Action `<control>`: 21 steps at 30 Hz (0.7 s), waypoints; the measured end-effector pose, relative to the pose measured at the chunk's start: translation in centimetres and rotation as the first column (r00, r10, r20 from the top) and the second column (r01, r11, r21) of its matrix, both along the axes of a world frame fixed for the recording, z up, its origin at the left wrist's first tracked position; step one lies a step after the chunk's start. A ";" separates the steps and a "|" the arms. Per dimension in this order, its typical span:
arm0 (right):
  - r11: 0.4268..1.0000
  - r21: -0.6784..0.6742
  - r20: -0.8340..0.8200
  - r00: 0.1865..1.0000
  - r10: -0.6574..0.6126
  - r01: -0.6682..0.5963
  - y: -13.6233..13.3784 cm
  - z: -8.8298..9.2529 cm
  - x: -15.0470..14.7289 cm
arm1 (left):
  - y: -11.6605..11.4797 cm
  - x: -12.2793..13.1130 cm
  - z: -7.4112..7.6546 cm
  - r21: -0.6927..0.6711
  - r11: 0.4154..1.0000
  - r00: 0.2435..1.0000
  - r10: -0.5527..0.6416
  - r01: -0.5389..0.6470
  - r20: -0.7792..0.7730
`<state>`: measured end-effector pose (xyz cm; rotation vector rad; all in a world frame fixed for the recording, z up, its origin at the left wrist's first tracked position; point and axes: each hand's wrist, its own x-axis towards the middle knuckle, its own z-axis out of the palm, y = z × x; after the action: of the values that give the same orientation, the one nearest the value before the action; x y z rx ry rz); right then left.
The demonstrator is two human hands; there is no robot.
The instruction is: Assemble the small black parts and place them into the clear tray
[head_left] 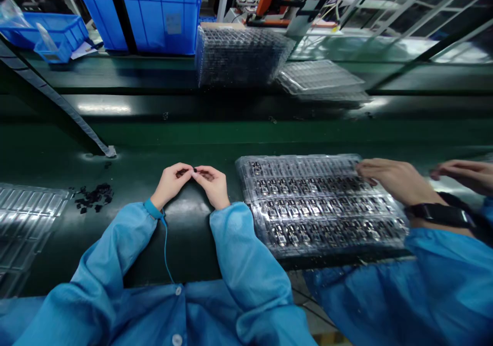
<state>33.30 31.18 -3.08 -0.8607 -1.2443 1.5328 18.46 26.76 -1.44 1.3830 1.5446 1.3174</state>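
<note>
One tiny black piece (195, 170), part-hidden

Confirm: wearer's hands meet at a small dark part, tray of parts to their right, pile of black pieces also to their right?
No: the pile of black pieces lies to their left, as the head view shows. The rest holds: left hand and right hand meet at a small dark part, tray of parts to their right.

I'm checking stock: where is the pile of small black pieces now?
In the head view, the pile of small black pieces lies on the work surface, between the clear tray at the picture's left edge and the person's left hand.
</note>
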 end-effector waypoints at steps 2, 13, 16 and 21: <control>1.000 -0.005 0.000 1.000 0.006 -0.006 0.0 -0.3 0.1 | -0.1 0.0 -0.2 -0.005 1.000 1.000 -0.003 0.003 0.010; 0.888 0.460 0.411 0.881 -0.234 0.022 3.9 10.7 -4.0 | -0.2 0.0 -0.8 -0.004 1.000 1.000 0.013 -0.013 -0.007; 0.843 0.533 0.695 0.608 -0.384 -0.076 11.8 13.1 -2.8 | -0.4 0.1 -0.6 -0.027 1.000 0.998 0.010 -0.012 -0.056; 0.931 0.353 0.928 -0.088 -0.361 -0.096 22.5 10.3 6.8 | -0.4 0.4 -0.9 -0.038 0.999 0.998 -0.016 0.014 -0.064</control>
<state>40.11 53.67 7.24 -2.0188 -2.2518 0.0827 18.86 26.40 -2.31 1.4233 1.5909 1.2392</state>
